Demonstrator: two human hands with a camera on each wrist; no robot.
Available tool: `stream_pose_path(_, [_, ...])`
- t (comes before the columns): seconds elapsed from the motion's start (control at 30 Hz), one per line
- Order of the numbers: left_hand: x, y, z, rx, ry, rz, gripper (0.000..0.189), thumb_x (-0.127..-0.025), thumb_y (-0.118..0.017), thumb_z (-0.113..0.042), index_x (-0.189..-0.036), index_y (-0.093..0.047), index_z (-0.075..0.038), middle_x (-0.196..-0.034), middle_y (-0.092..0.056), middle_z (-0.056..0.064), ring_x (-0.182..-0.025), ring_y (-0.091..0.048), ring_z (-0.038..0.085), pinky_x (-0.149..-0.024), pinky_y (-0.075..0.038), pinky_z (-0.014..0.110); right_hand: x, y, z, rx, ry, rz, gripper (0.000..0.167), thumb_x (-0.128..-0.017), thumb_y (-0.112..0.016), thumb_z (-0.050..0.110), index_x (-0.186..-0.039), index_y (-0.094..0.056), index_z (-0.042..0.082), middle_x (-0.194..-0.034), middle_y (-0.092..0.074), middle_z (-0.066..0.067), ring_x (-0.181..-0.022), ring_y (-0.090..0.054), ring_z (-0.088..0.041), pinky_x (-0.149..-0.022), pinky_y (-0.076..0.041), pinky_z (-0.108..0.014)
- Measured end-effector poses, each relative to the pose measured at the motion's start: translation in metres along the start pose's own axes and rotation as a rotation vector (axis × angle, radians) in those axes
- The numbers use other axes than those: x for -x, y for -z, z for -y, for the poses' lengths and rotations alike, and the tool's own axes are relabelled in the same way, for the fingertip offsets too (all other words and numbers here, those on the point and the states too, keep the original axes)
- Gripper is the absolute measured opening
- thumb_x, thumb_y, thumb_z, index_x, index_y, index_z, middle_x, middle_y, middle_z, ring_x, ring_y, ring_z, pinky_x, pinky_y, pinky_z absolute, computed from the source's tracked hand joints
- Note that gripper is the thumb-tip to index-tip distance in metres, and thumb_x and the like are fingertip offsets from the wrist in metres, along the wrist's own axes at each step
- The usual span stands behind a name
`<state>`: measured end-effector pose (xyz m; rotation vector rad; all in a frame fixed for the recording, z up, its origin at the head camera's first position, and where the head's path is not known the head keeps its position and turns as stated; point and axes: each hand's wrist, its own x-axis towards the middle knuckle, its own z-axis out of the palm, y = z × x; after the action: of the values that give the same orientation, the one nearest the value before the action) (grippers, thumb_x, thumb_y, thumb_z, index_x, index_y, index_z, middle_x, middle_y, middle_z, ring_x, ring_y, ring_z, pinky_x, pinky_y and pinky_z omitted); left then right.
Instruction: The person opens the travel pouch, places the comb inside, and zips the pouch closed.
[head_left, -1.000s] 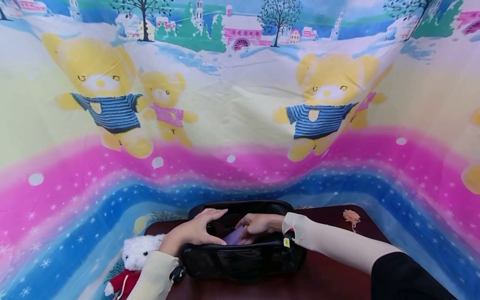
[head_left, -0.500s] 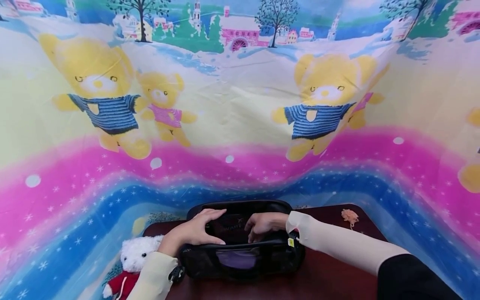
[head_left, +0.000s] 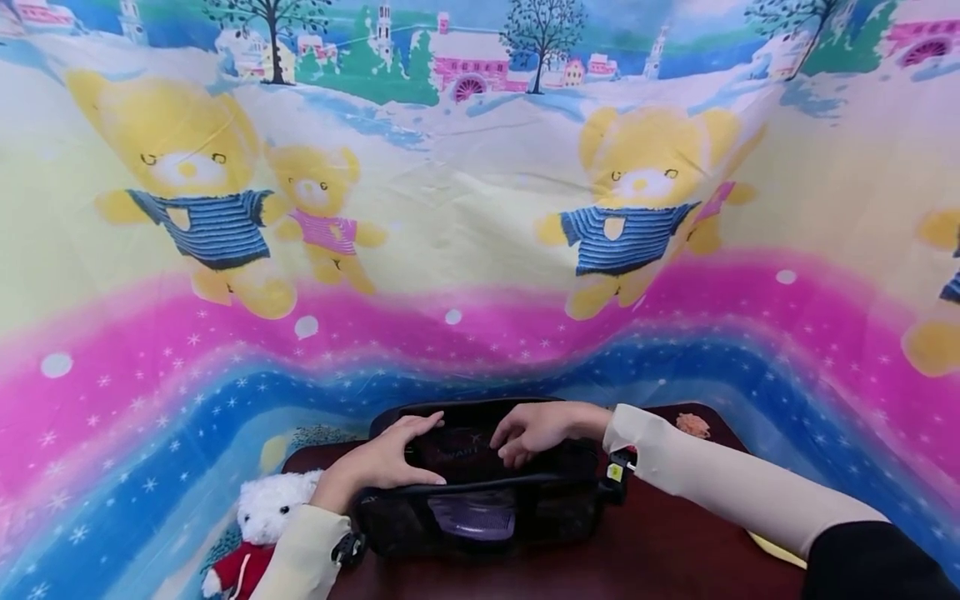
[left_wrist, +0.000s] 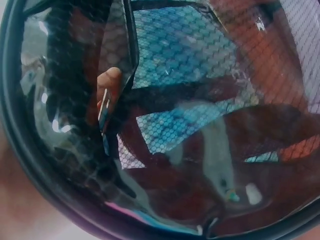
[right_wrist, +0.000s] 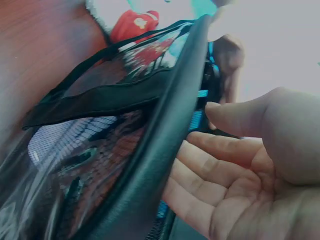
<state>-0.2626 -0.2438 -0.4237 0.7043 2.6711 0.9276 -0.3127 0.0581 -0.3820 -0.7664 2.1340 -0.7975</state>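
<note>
A black bag (head_left: 397, 517) with see-through sides stands on the table, its top opened. Through its near wall shows a flat lavender item (head_left: 474, 515) with a ridged or netted surface; its kind is unclear. My left hand (head_left: 388, 458) lies at the bag's left end, thumb and fingers spread apart across the opening, touching the rim. Over the right part of the opening is my right hand (head_left: 543, 425), fingers loosely bent and holding nothing. In the right wrist view, the right hand (right_wrist: 225, 175) has its fingers against the black rim (right_wrist: 170, 105). Some left fingers are hidden.
A white plush bear (head_left: 262, 517) in a red top sits left of the bag. A peach-coloured frilly tangle (head_left: 693, 425) lies at the table's far right. Part of a yellow edge (head_left: 776, 550) shows below the right sleeve. A printed cloth (head_left: 465, 242) hangs behind the table.
My right hand has let go of the lavender item, which has gone from the opening to behind the near wall. That hand has risen and moved right. The left hand has hardly moved.
</note>
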Motion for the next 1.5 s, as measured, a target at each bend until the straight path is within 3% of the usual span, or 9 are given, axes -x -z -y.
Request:
stream_pose_path(0.17, [0.007,-0.001,0.001,-0.006,-0.001,-0.130,0.086,-0.090,-0.077,-0.051,-0.161,-0.037,-0.022,-0.157,-0.051,0.002,-0.151,-0.038,0.035,-0.115,-0.039,0.063,0.005,0.002,0.001,0.046,0.023,-0.004,0.036,-0.103,-0.063,0.024,-0.135,-0.066,0.009,-0.115,-0.077,-0.007,-0.109,-0.074,-0.021,-0.100,-0.057,-0.045])
stream_pose_path(0.3, [0.016,-0.001,0.008,-0.013,-0.046,-0.298,0.066,-0.093,-0.073,-0.050,-0.151,-0.053,-0.026,-0.142,-0.065,-0.004,-0.143,-0.051,0.029,-0.112,-0.045,0.058,0.003,-0.001,-0.002,0.141,0.030,0.008,0.035,-0.104,-0.062,0.025,-0.136,-0.066,0.011,-0.119,-0.075,0.000,-0.115,-0.069,-0.015,-0.103,-0.054,-0.040])
stream_pose_path(0.47, [0.037,0.001,0.024,0.002,-0.109,-0.565,0.030,-0.099,-0.071,-0.031,-0.128,-0.072,-0.023,-0.118,-0.074,-0.008,-0.115,-0.068,0.016,-0.098,-0.057,0.046,-0.002,-0.009,0.000,0.228,0.041,0.018,0.032,-0.104,-0.061,0.028,-0.133,-0.069,0.017,-0.129,-0.071,0.005,-0.123,-0.065,-0.011,-0.102,-0.053,-0.031])
stream_pose_path(0.57, [0.051,0.000,0.034,0.040,-0.082,-0.654,0.012,-0.099,-0.071,-0.023,-0.109,-0.077,-0.020,-0.103,-0.073,-0.007,-0.090,-0.069,0.009,-0.081,-0.059,0.034,-0.004,-0.010,0.007,0.225,0.060,0.004,0.032,-0.104,-0.062,0.028,-0.133,-0.069,0.016,-0.128,-0.072,0.004,-0.122,-0.066,-0.011,-0.101,-0.053,-0.029])
stream_pose_path(0.8, [0.076,-0.009,0.054,0.238,0.029,-0.523,0.011,-0.094,-0.077,-0.028,-0.091,-0.070,-0.019,-0.083,-0.066,0.001,-0.063,-0.060,0.011,-0.062,-0.053,0.027,-0.013,-0.009,0.031,0.231,0.109,-0.004,0.031,-0.105,-0.061,0.027,-0.131,-0.069,0.014,-0.118,-0.074,0.002,-0.108,-0.069,-0.011,-0.092,-0.055,-0.027])
stream_pose_path(0.93, [0.082,-0.016,0.061,0.302,0.002,-0.452,0.020,-0.087,-0.084,-0.022,-0.095,-0.066,-0.014,-0.083,-0.065,0.006,-0.065,-0.062,0.014,-0.062,-0.054,0.030,-0.028,-0.013,0.041,0.200,0.122,0.012,0.029,-0.105,-0.060,0.026,-0.129,-0.070,0.012,-0.113,-0.075,-0.004,-0.104,-0.072,-0.018,-0.090,-0.057,-0.031])
stream_pose_path(1.1, [0.084,-0.018,0.065,0.327,-0.027,-0.440,0.026,-0.082,-0.087,-0.017,-0.095,-0.065,-0.011,-0.086,-0.065,0.011,-0.067,-0.064,0.013,-0.063,-0.056,0.031,-0.051,-0.020,0.051,0.122,0.103,0.018,0.032,-0.106,-0.059,0.026,-0.130,-0.070,0.009,-0.114,-0.074,-0.013,-0.104,-0.071,-0.030,-0.094,-0.057,-0.044])
stream_pose_path(1.33, [0.079,-0.015,0.067,0.410,-0.083,-0.389,0.025,-0.083,-0.085,-0.008,-0.089,-0.062,-0.004,-0.090,-0.064,0.007,-0.065,-0.058,0.006,-0.063,-0.055,0.028,-0.088,-0.032,0.061,-0.053,0.010,0.048,0.029,-0.104,-0.062,0.028,-0.121,-0.073,0.008,-0.090,-0.074,-0.003,-0.079,-0.069,-0.014,-0.080,-0.060,-0.038])
stream_pose_path(1.5, [0.077,-0.014,0.071,0.494,-0.137,-0.349,0.022,-0.084,-0.083,-0.005,-0.087,-0.062,0.001,-0.090,-0.064,0.004,-0.072,-0.061,0.003,-0.068,-0.058,0.027,-0.105,-0.043,0.065,-0.105,0.028,-0.003,0.023,-0.104,-0.062,0.029,-0.107,-0.076,0.011,-0.082,-0.072,-0.002,-0.068,-0.068,-0.014,-0.068,-0.057,-0.035])
